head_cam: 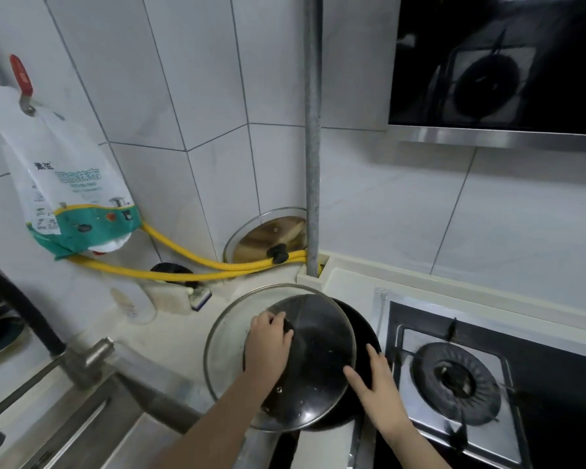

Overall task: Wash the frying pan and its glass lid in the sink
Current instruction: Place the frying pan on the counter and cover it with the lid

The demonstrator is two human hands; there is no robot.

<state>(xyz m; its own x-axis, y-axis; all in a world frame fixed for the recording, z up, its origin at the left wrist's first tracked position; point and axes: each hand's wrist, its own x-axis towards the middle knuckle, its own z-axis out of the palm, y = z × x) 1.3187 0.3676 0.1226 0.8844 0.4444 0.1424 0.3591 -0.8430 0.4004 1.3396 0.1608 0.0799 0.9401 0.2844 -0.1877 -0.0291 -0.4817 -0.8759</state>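
A black frying pan [359, 333] sits on the counter between the sink and the stove. Its glass lid [230, 340], rimmed in metal, lies over it, shifted to the left so the pan's right edge shows. My left hand [271, 340] grips the lid's black knob at the centre. My right hand [376, 380] rests with straight fingers on the pan's right rim and the lid's edge.
The steel sink [82, 431] and its tap [85, 360] are at the lower left. A gas burner [454, 377] is at the right. A second glass lid [268, 235] leans in the corner behind yellow hoses [183, 265]. A cloth bag [71, 194] hangs on the left wall.
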